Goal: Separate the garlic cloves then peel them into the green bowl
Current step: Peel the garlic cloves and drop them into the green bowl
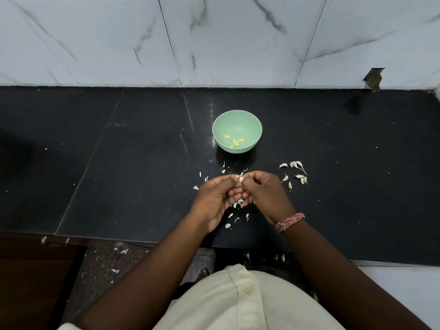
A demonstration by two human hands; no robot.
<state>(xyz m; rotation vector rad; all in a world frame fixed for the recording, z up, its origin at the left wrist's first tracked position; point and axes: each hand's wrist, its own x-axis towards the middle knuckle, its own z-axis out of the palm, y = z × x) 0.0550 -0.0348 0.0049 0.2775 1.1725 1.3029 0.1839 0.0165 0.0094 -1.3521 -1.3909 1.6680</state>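
Black stone counter under a white marble-tiled wall, garlic being peeled at mid-frame.

Both hands meet at the centre of the frame: the left hand [217, 194] and right hand [264, 191] curl their fingertips round one garlic clove [241, 179], pinching it between them. The green bowl [237, 122] stands just above, holding a few peeled cloves [235, 142]. Unpeeled cloves [296, 172] lie right of the hands; skin scraps [234, 217] lie scattered below.
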